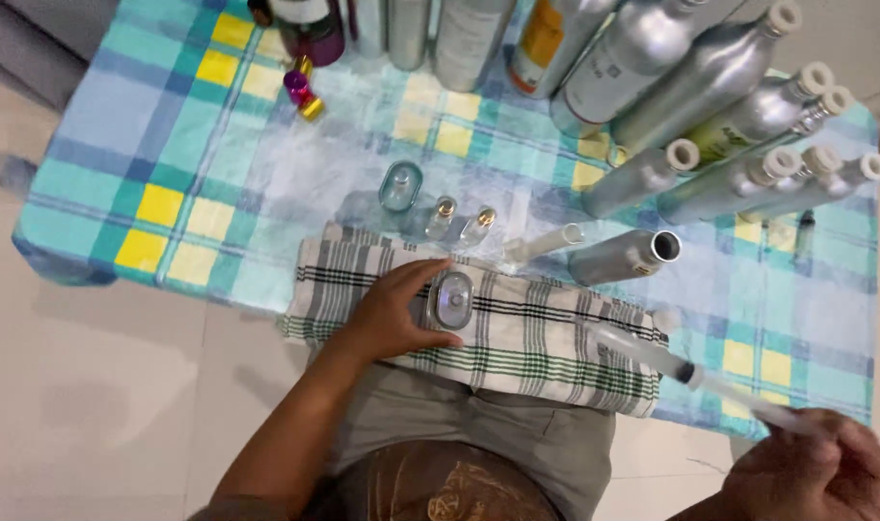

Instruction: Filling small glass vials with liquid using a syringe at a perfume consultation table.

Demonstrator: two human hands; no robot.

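Note:
My left hand (393, 314) grips a small clear glass perfume bottle (451, 300) that stands on a white checked towel (546, 338) at the table's near edge. Low at the right, my right hand (814, 471) holds the plunger end of a large plastic syringe (652, 352), whose barrel slants up-left over the towel with the plunger drawn out. An open silver aluminium bottle (625, 258) stands just behind the syringe tip, and its white cap (666, 319) lies on the towel's right end.
A blue, teal and yellow plaid cloth (170, 164) covers the low table. Several capped aluminium bottles (719, 68) crowd the back right. Another clear flat bottle (400, 185), two tiny vials (459, 222), a clear tube (551, 241) and a purple bottle (310, 34) stand behind the towel.

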